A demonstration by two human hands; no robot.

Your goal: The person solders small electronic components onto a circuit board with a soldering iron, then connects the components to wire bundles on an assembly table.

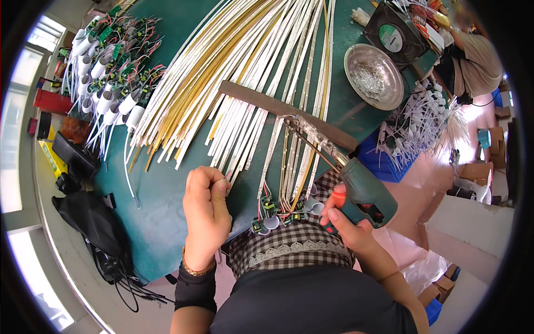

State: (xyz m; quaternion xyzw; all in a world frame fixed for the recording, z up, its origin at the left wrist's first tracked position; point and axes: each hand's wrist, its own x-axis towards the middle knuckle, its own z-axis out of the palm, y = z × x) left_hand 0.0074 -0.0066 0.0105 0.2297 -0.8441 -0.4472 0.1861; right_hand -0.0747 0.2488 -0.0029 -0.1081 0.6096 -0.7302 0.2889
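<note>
Green table [167, 206] lies crowded with LED strips [245, 83] toward twelve o'clock, its near edge bare where the clenched left hand [206, 214] rests, right hand [347, 222] grasping a soldering gun [364, 192].

A green bench [161, 217] holds many long white and yellow light strips [245, 72] spread like a fan. A flat brown bar [278, 107] lies across them. A heap of white tubes with small green boards [108, 67] sits at the left, and a round silver dish [373, 76] sits at the right.
</note>
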